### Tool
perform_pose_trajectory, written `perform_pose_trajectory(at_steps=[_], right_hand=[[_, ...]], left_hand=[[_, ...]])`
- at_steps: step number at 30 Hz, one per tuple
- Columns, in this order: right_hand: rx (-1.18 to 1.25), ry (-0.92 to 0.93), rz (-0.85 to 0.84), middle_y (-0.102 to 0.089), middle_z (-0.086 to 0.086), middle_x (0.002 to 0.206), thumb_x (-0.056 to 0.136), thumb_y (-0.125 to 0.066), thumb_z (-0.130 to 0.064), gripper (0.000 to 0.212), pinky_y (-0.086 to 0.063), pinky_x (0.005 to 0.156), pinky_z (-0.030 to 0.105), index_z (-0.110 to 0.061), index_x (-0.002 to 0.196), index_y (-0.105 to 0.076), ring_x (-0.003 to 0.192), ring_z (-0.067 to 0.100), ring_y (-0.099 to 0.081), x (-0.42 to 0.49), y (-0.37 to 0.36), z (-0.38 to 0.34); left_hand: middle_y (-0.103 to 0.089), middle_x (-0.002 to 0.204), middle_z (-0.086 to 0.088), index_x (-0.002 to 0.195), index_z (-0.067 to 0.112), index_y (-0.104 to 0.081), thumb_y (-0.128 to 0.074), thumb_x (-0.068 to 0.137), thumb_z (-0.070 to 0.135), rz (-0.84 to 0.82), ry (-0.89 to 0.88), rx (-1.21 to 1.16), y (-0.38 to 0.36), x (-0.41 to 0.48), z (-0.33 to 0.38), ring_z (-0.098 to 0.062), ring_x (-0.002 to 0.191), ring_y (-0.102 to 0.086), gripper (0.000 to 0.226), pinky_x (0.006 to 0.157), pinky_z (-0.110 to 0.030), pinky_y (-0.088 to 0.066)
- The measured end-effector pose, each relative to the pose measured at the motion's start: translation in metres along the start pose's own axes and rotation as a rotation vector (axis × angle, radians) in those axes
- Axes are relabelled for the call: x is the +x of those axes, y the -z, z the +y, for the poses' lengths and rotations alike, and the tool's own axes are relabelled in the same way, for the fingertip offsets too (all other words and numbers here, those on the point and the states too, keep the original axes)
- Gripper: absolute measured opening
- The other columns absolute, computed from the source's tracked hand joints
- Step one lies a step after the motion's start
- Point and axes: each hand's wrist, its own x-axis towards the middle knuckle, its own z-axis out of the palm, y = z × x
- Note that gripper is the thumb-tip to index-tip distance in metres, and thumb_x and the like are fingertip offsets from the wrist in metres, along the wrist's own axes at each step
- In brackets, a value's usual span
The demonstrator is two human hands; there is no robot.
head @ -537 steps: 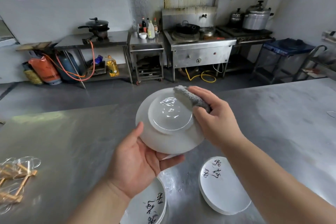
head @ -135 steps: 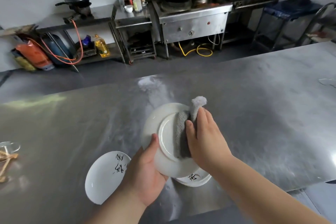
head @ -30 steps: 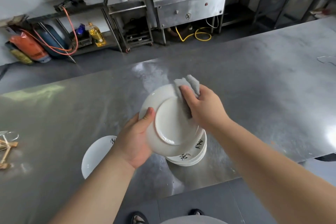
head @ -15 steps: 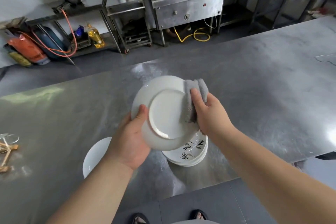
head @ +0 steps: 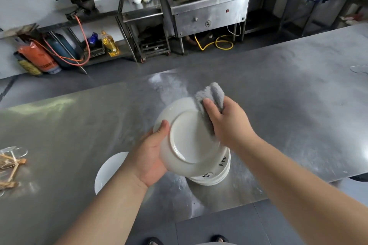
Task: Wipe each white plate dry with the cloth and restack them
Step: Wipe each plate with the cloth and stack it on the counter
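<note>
1. At the left edge of the surface point(head: 298, 115): wooden sticks point(head: 10, 163) lying among clear glassware point(head: 19, 150); details blurred.
2. Toward the near edge: single white plate point(head: 108, 171), flat on the surface, partly hidden behind the left forearm.
3. The left hand point(head: 149, 155) grips the held plate point(head: 191, 143) at its left rim, thumb curled onto the underside; other fingers hidden behind it.
4. The held plate is off the surface, tilted, foot ring toward the camera.
5. A grey cloth point(head: 211, 95), bunched, is pressed against the held plate's upper right rim.
6. The right hand point(head: 231, 123) has its fingers curled round the cloth.
7. A stack of white plates point(head: 217, 177) with black lettering sits by the near edge, partly covered by the held plate.
</note>
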Motion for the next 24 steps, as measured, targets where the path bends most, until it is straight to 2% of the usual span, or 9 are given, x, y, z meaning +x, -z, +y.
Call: perform_pose_trajectory(at_steps=[3,5,6,9,12,15,18,21,24], right_hand=[[0.285,-0.337,-0.074,-0.068,0.005,0.057,0.101,-0.039,-0.065,0.052,-0.045,0.042,0.024,-0.018,0.090,-0.058,0.045,0.021,-0.061,-0.036,-0.020,0.006],[0.372,-0.468,-0.148,-0.066,0.007,0.051,0.102,-0.036,-0.067,0.057,-0.038,0.034,0.021,-0.015,0.093,-0.058,0.036,0.021,-0.060,-0.043,-0.026,0.004],[0.388,-0.488,-0.104,-0.065,0.003,0.053,0.101,-0.037,-0.067,0.055,-0.037,0.033,0.019,-0.017,0.093,-0.059,0.035,0.016,-0.060,-0.037,-0.024,0.002],[0.360,-0.432,0.039,-0.063,-0.006,0.069,0.097,-0.042,-0.071,0.049,-0.039,0.037,0.020,-0.027,0.091,-0.062,0.041,0.007,-0.057,-0.007,-0.009,-0.007],[0.466,-0.411,0.104,-0.069,-0.007,0.080,0.095,-0.044,-0.070,0.048,-0.050,0.057,0.028,-0.028,0.095,-0.067,0.065,0.012,-0.064,-0.006,-0.008,-0.007],[0.600,-0.519,0.062,-0.060,0.000,0.060,0.096,-0.040,-0.071,0.050,-0.046,0.043,0.028,-0.027,0.089,-0.064,0.046,0.018,-0.057,-0.039,-0.031,0.002],[0.708,-0.688,0.002,-0.067,0.008,0.062,0.095,-0.039,-0.073,0.060,-0.051,0.050,0.034,-0.019,0.092,-0.065,0.050,0.028,-0.063,-0.046,-0.039,0.005],[0.476,-0.501,0.061,-0.067,-0.008,0.061,0.094,-0.046,-0.071,0.050,-0.049,0.047,0.029,-0.028,0.083,-0.069,0.046,0.012,-0.061,-0.009,-0.014,0.011],[0.276,-0.198,-0.036,-0.062,-0.015,0.059,0.094,-0.050,-0.070,0.041,-0.046,0.043,0.023,-0.034,0.086,-0.067,0.047,0.004,-0.056,0.022,0.017,0.011]], left_hand=[[-0.063,0.147,-0.019,0.147,0.008,-0.057,-0.042,0.105,0.048,0.091,-0.079,-0.098,-0.010,0.001,0.008,-0.034,0.137,-0.059,0.060,0.108,-0.049,-0.054],[-0.062,0.148,-0.018,0.151,0.008,-0.053,-0.040,0.104,0.050,0.145,-0.094,-0.114,-0.018,0.000,0.008,-0.035,0.139,-0.057,0.065,0.117,-0.056,-0.044],[-0.061,0.149,-0.019,0.153,0.007,-0.051,-0.040,0.103,0.049,0.156,-0.095,-0.115,-0.022,0.000,0.006,-0.036,0.140,-0.056,0.066,0.120,-0.058,-0.039],[-0.059,0.150,-0.020,0.155,0.008,-0.048,-0.041,0.104,0.046,0.173,-0.101,-0.117,-0.033,0.000,0.000,-0.037,0.140,-0.056,0.064,0.121,-0.059,-0.037],[-0.060,0.149,-0.021,0.155,0.007,-0.048,-0.040,0.105,0.045,0.182,-0.130,-0.130,-0.041,0.003,-0.002,-0.038,0.139,-0.057,0.063,0.120,-0.059,-0.039],[-0.061,0.148,-0.021,0.154,0.006,-0.048,-0.042,0.104,0.045,0.198,-0.159,-0.123,-0.046,0.005,-0.008,-0.038,0.138,-0.058,0.064,0.120,-0.061,-0.038],[-0.060,0.149,-0.021,0.154,0.005,-0.047,-0.049,0.106,0.040,0.150,-0.159,-0.082,-0.048,0.006,-0.015,-0.038,0.139,-0.057,0.059,0.121,-0.059,-0.038],[-0.062,0.146,-0.022,0.152,0.006,-0.051,-0.057,0.099,0.031,0.125,-0.112,-0.116,-0.039,0.006,-0.009,-0.040,0.136,-0.059,0.059,0.112,-0.061,-0.048],[-0.066,0.144,-0.016,0.147,0.013,-0.059,-0.052,0.102,0.048,0.109,-0.042,-0.160,-0.030,0.010,0.003,-0.032,0.132,-0.064,0.057,0.103,-0.053,-0.057]])
